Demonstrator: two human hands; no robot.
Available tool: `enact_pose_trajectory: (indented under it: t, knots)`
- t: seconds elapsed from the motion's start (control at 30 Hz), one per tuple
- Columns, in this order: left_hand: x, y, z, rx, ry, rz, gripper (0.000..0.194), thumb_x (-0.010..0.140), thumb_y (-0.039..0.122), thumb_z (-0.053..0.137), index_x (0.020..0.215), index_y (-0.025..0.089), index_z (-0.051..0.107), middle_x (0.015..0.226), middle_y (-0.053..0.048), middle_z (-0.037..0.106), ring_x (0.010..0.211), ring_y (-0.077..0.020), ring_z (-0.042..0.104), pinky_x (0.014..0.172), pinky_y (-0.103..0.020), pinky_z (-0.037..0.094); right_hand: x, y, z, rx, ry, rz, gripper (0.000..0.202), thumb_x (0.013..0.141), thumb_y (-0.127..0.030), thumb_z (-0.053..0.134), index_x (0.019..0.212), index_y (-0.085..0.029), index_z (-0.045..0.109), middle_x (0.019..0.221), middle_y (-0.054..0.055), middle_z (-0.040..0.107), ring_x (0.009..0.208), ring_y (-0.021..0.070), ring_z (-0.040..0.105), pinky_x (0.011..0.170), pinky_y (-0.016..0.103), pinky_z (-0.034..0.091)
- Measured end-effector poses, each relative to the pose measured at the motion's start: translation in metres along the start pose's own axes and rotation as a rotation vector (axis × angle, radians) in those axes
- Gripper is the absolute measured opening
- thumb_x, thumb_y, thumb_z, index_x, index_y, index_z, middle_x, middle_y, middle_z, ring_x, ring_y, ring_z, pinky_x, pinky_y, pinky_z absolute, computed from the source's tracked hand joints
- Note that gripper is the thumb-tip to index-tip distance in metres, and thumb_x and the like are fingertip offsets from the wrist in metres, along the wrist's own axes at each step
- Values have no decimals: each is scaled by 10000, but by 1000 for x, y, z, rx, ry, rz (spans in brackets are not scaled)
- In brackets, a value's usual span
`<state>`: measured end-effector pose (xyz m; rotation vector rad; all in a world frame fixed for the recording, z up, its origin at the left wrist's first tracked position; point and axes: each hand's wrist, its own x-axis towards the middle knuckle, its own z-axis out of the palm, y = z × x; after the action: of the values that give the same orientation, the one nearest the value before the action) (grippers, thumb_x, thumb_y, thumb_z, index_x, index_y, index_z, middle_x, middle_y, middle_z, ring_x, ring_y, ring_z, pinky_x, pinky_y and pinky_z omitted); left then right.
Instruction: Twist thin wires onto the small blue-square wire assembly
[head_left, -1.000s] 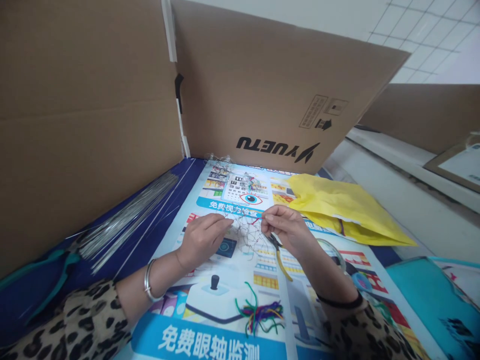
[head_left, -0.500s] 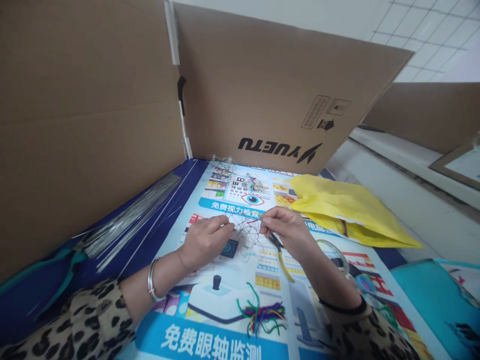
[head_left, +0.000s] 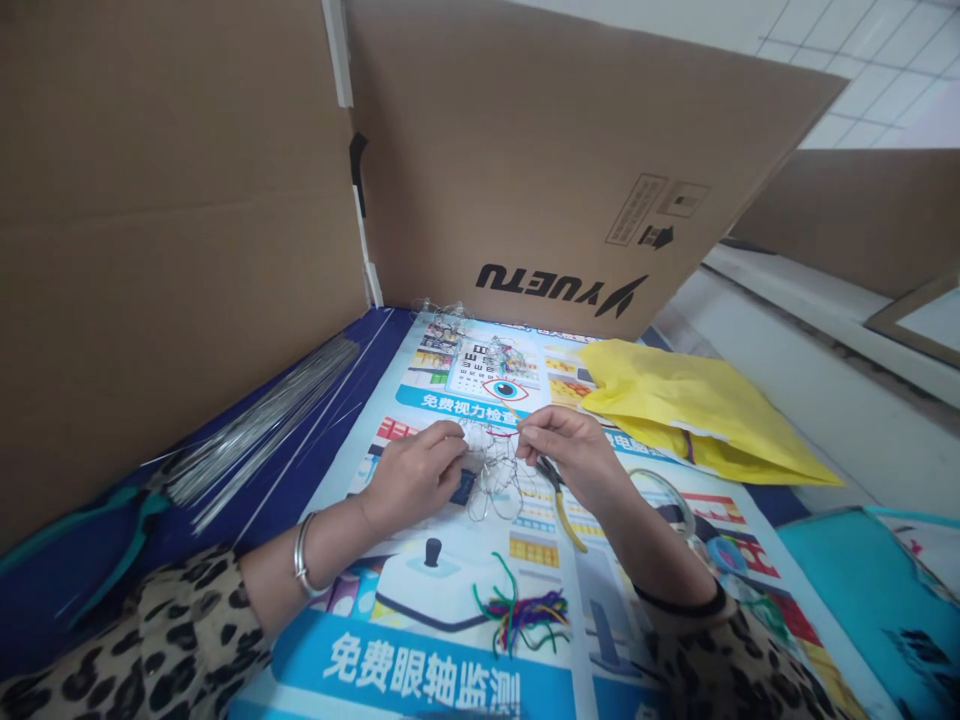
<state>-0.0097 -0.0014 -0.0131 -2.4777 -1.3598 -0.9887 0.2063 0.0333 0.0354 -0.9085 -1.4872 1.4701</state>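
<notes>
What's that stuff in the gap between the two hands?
In the head view, a thin wire tangle lies between the left hand and right hand, with red thread near its top.

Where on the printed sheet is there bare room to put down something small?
The printed sheet looks bare between the silver bracelet and the coloured threads. It is crowded between the left hand and the right hand, with tangled wire there and pliers close by.
</notes>
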Motion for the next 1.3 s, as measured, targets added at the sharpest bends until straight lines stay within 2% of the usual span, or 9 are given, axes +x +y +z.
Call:
enact_pose_trajectory:
  t: [0.17,0.27,0.5,0.73,1.3]
  knots:
    - [2,4,-5,-108,-76,-58,172,743,151,515,896,184,586,1055,-42,602,855,-180,620,621,-276,492,-1,2,-1,8,-11,-4,115,747,-276,684,742,-169,642,624,6,649,557,102,545,542,236,424]
    - [4,7,-6,-143,-103,-99,125,764,189,529,875,186,587,1056,-46,596,868,-183,614,601,-271,486,-2,2,0,4,-4,6,116,742,-281,689,741,-173,645,625,5,651,553,103,545,541,239,427]
    - [2,9,-1,-239,-59,-195,92,758,119,526,810,185,562,970,-35,599,824,-159,598,605,-245,472,0,3,1,9,-5,13,114,735,-276,692,745,-171,649,620,9,654,553,106,553,532,239,430]
    - [2,6,2,-277,18,-197,125,749,86,526,820,180,567,948,-47,584,850,-165,589,674,-269,492,-1,3,0,-13,11,12,131,738,-289,684,743,-166,639,616,12,654,551,107,552,536,241,435]
    - [-1,4,4,-215,44,-129,135,782,104,518,845,187,603,1001,-55,597,878,-167,606,691,-275,517,-5,2,-1,-17,9,10,115,739,-279,686,728,-172,645,659,14,670,548,94,532,540,229,418]
